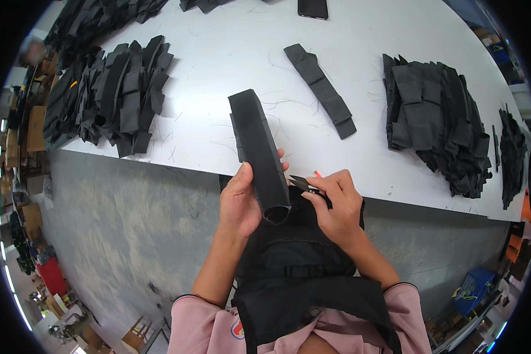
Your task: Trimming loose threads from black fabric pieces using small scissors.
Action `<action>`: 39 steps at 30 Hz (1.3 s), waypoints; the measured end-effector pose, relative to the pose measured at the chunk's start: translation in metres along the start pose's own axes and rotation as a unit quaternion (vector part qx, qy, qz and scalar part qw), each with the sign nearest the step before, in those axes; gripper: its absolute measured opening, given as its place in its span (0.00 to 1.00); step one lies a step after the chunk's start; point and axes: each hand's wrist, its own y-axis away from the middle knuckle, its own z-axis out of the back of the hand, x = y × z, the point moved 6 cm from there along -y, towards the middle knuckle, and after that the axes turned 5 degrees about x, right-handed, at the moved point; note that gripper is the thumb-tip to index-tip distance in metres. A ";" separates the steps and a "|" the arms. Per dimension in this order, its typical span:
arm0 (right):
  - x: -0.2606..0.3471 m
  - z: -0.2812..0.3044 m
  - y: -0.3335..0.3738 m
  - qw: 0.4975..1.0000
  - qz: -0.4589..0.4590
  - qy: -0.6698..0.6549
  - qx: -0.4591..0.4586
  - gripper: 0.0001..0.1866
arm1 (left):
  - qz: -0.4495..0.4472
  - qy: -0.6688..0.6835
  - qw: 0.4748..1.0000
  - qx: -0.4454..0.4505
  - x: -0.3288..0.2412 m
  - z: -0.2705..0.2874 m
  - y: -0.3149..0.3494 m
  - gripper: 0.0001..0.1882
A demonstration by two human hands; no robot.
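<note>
My left hand (241,203) grips a long black fabric piece (255,147), folded into a tube-like strip, with the thumb on its near face and fingertips showing behind its right side. It tilts over the table's front edge. In my right hand (340,206) is a small pair of thread snips (304,184) with dark blades and a bit of orange by the fingers. The blade tips point left, close to the strip's right edge; I cannot tell whether they touch it. Another black fabric strip (321,91) lies flat on the table beyond my hands.
The white table (206,65) carries loose thread ends. Black fabric pieces are heaped in a left pile (127,94) and a right pile (433,112), with a narrower stack (511,156) farther right. A black phone (312,8) lies at the far edge. A blue crate (474,289) stands on the floor.
</note>
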 end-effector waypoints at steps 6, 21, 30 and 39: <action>0.001 -0.004 -0.004 0.998 0.025 0.047 0.028 0.15 | 0.049 0.009 0.999 -0.008 0.006 0.012 0.003 0.23; 0.001 -0.007 -0.004 0.995 0.040 0.069 0.063 0.15 | 0.090 0.038 0.995 0.005 0.009 0.015 0.003 0.20; 0.003 -0.003 0.000 0.994 0.028 0.066 0.080 0.15 | 0.099 -0.002 0.995 -0.003 0.010 0.019 0.005 0.20; 0.004 -0.011 -0.001 0.995 0.025 -0.003 0.092 0.15 | 0.055 -0.117 0.987 -0.096 0.004 0.020 0.004 0.14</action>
